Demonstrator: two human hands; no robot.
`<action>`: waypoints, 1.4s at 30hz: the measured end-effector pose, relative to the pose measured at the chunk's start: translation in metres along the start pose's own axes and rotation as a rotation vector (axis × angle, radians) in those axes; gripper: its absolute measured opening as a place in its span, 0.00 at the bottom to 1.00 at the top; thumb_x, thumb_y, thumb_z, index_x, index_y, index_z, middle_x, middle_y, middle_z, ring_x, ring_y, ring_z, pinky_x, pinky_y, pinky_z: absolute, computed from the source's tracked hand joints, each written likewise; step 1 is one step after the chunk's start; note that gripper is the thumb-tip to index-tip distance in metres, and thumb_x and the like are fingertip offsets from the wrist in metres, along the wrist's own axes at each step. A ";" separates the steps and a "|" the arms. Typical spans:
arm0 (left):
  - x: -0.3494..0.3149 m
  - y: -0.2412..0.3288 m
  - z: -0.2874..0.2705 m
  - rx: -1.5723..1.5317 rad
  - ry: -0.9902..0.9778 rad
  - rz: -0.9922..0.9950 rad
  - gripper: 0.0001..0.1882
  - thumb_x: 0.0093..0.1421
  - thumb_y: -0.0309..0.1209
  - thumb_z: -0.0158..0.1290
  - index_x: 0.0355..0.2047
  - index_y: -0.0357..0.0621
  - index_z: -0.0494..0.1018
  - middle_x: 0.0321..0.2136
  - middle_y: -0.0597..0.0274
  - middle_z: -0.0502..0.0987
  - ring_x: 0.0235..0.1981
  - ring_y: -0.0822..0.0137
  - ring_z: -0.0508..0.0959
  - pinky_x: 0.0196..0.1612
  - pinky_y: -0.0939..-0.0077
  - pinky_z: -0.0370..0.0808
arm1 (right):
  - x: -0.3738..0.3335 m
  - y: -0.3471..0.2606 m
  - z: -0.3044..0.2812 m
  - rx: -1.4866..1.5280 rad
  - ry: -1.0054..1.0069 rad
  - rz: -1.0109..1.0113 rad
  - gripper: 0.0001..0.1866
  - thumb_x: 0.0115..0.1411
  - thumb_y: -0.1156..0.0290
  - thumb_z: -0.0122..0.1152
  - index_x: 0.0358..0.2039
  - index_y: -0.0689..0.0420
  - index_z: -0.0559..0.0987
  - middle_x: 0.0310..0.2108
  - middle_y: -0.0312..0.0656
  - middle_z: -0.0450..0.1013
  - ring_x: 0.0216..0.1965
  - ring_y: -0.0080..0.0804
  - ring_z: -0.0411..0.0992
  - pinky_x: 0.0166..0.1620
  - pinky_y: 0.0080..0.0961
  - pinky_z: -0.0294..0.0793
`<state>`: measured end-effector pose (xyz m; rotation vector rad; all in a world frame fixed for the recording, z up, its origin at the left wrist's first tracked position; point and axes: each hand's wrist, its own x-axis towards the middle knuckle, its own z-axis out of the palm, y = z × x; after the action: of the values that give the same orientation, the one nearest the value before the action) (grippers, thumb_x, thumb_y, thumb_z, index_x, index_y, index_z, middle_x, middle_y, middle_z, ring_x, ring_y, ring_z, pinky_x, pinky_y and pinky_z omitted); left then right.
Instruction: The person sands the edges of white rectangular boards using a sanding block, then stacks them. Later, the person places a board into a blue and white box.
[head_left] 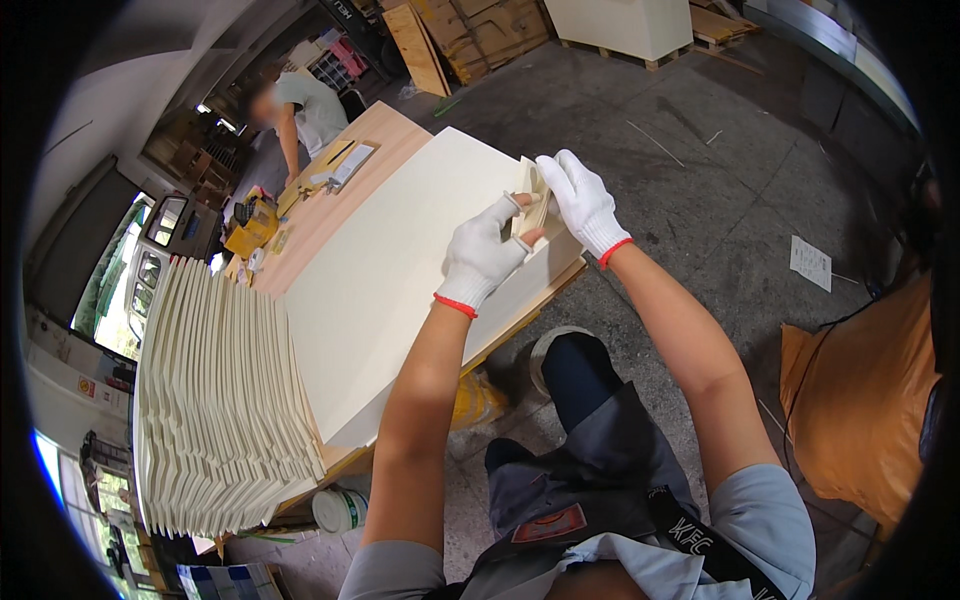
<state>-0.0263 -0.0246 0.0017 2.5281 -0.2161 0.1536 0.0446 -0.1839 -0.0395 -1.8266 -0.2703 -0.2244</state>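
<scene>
A tall stack of large cream paper sheets [400, 240] lies on the bench in front of me. At its far right corner, a folded cream paper piece [535, 190] stands up between my hands. My left hand [482, 252], in a white glove with bare thumb and fingertip, grips the near side of this piece. My right hand [580, 198], in a white glove with a red cuff, closes over its outer side. Part of its fingers are hidden behind the paper. Left of the stack, many folded cream sheets [215, 400] lean in a fanned row.
Beyond the stack, the wooden tabletop [385, 135] holds a clipboard [352, 165] and a yellow box [252, 225]. A person [315, 110] leans at its far end. A white bucket [340, 508] stands under the bench. An orange covered bulk [865, 400] is on my right.
</scene>
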 end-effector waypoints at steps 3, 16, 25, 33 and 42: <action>0.002 -0.009 0.006 -0.001 0.095 0.074 0.23 0.57 0.35 0.61 0.54 0.49 0.73 0.43 0.54 0.80 0.41 0.64 0.81 0.45 0.74 0.75 | -0.001 -0.003 0.001 -0.010 0.012 -0.005 0.29 0.64 0.39 0.40 0.36 0.55 0.72 0.29 0.52 0.74 0.37 0.53 0.73 0.42 0.42 0.68; 0.000 -0.004 0.003 -0.004 0.071 0.056 0.21 0.60 0.36 0.56 0.55 0.55 0.73 0.41 0.52 0.80 0.39 0.62 0.81 0.44 0.73 0.75 | -0.002 -0.002 -0.004 0.060 -0.010 -0.028 0.27 0.65 0.41 0.42 0.35 0.55 0.72 0.27 0.49 0.74 0.34 0.46 0.74 0.41 0.38 0.69; -0.010 0.014 0.009 0.380 0.243 0.275 0.23 0.57 0.39 0.54 0.55 0.64 0.72 0.37 0.54 0.81 0.33 0.54 0.82 0.40 0.64 0.78 | -0.007 0.005 -0.056 -0.631 -0.239 0.017 0.35 0.59 0.32 0.44 0.37 0.56 0.76 0.31 0.51 0.77 0.37 0.49 0.77 0.42 0.41 0.72; 0.022 0.000 0.005 0.411 0.134 0.046 0.22 0.58 0.44 0.54 0.53 0.61 0.73 0.41 0.53 0.80 0.40 0.52 0.81 0.45 0.63 0.77 | -0.006 -0.007 -0.052 -0.893 -0.233 -0.397 0.28 0.61 0.38 0.46 0.38 0.52 0.78 0.29 0.46 0.75 0.34 0.44 0.76 0.37 0.39 0.74; 0.018 -0.005 0.003 0.182 0.058 0.018 0.22 0.60 0.43 0.55 0.54 0.54 0.74 0.45 0.53 0.79 0.45 0.54 0.79 0.49 0.68 0.74 | -0.004 -0.017 -0.023 -0.030 -0.185 0.077 0.28 0.65 0.41 0.42 0.39 0.55 0.77 0.27 0.46 0.75 0.30 0.39 0.75 0.39 0.34 0.71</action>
<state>-0.0079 -0.0244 -0.0008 2.6988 -0.2100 0.2649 0.0350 -0.2017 -0.0189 -1.8866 -0.3260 -0.0050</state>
